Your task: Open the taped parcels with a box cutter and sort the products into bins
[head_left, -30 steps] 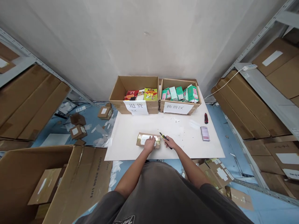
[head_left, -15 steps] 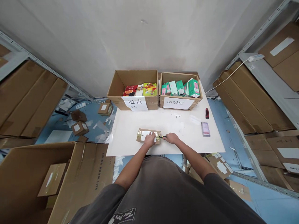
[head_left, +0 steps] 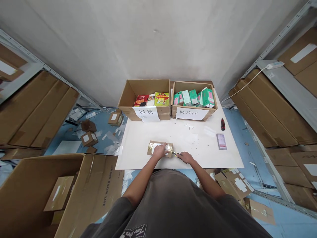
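Observation:
A small taped cardboard parcel [head_left: 154,146] with a white label lies on the white table [head_left: 198,148] near its front edge. My left hand [head_left: 159,151] presses down on top of the parcel, fingers curled over it. My right hand [head_left: 185,157] is closed round a yellow-and-black utility knife [head_left: 176,153], whose tip touches the parcel's right end.
Two open cartons stand at the table's back: the left one [head_left: 143,91] holds books, the right one [head_left: 195,99] green and pink boxes. A red-black cutter [head_left: 222,124] and a small pad [head_left: 221,141] lie right. A big open carton [head_left: 49,191] sits front left. Shelves with cartons flank both sides.
My right hand brought the knife from beside the parcel to its right end, then drew back toward me along that end. My left hand stayed on the parcel.

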`<state>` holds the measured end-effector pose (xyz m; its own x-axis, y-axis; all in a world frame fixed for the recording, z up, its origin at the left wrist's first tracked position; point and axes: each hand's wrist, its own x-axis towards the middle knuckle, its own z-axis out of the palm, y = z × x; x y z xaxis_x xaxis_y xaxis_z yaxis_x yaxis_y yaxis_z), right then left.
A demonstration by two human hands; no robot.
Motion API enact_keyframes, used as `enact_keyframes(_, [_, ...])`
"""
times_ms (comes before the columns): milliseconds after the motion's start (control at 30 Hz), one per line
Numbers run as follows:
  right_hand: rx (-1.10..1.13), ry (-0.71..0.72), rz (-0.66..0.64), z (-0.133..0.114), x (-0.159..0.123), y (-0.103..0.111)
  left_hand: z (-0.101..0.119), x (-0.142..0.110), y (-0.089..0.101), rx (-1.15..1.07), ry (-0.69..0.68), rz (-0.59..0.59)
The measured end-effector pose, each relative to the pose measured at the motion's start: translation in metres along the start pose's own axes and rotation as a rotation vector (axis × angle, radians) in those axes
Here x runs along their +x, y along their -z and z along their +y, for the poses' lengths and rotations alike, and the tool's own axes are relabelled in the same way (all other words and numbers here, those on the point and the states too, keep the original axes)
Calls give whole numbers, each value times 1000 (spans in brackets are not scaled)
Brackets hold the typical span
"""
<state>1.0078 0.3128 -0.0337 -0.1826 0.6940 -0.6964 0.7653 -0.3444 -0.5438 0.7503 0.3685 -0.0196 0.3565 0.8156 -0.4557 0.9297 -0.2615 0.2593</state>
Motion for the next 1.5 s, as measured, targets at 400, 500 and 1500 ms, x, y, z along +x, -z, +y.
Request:
enact_keyframes(400, [-225, 94, 266, -15, -19, -23, -38, 24, -19, 44, -36, 153])
enact_keyframes(500, [-315, 117, 298, -17, -19, -31, -40, 19, -24, 49, -94, 258])
enact_keyframes(1500, [480, -204, 567, -46, 59, -37, 18, -16, -36, -167, 269, 341])
